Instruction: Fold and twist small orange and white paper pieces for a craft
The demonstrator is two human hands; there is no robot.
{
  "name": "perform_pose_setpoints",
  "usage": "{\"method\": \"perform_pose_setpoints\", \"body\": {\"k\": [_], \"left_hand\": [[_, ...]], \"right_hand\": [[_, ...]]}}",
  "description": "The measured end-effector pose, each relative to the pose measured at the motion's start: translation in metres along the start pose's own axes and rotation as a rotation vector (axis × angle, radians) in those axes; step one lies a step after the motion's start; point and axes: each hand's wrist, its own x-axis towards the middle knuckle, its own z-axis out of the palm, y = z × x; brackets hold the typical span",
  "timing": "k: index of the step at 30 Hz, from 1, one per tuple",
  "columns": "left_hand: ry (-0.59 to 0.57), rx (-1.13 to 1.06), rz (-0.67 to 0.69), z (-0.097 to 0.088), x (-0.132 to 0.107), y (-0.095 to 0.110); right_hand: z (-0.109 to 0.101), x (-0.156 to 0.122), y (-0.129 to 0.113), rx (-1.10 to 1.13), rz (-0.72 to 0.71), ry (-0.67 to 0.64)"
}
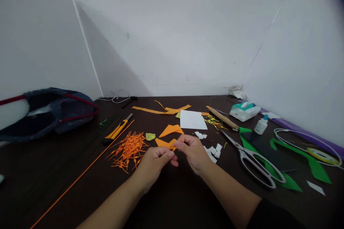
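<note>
My left hand (156,162) and my right hand (192,152) meet over the dark table (80,200), both pinched on a small orange paper piece (165,144) between the fingertips. Just left of my left hand lies a heap of thin orange paper slivers (129,148). Another orange paper scrap (171,129) rests beyond the hands, with a white paper sheet (192,120) behind it. Small white paper bits (213,150) lie right of my right hand.
Scissors (252,157) lie on green paper cutouts (295,157) at the right, near a glue bottle (261,125), a tissue pack (244,111) and a tape roll (321,154). A yellow utility knife (118,129), long orange stick (80,175) and dark bag (48,111) sit left. White walls enclose the table.
</note>
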Motion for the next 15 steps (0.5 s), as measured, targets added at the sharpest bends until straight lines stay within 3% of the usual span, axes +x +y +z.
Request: {"method": "perform_pose_setpoints", "body": {"k": [5, 11, 15], "left_hand": [[0.062, 0.054, 0.021, -0.001, 0.0, 0.002], [-0.009, -0.118, -0.042, -0.012, 0.002, 0.007], [-0.062, -0.072, -0.023, -0.011, 0.004, 0.005]], "right_hand": [[0.004, -0.001, -0.001, -0.061, -0.026, 0.091], [0.004, -0.001, -0.004, -0.089, -0.021, 0.03], [0.006, -0.001, -0.003, -0.097, -0.017, -0.013]]}}
